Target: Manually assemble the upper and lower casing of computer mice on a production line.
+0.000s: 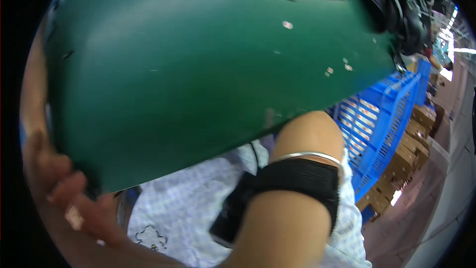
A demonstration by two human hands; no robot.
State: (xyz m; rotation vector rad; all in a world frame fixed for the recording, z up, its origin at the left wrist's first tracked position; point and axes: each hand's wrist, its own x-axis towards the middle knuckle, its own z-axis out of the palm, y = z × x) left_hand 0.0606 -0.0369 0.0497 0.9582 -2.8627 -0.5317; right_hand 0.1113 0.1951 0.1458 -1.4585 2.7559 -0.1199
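Observation:
A broad green tabletop (188,84) fills most of the view and slants toward me. By its near left corner is my left hand (82,201), fingers loosely bent and apart, somewhat blurred, with nothing visible in them. My right forearm (285,223) reaches up under the table's near edge, so the right hand is hidden. Around that arm are a black strap (300,181) with a dark box-shaped device and a silver bangle (317,155). Several small white-and-red pieces (329,71) lie scattered on the green surface.
A blue slatted crate (382,134) holding white-and-red items stands right of the table. Beyond it are cardboard boxes (396,168). Dark, blurred equipment (391,5) occupies the far right of the tabletop. A blurred bare arm (34,89) shows along the left rim; whose is unclear.

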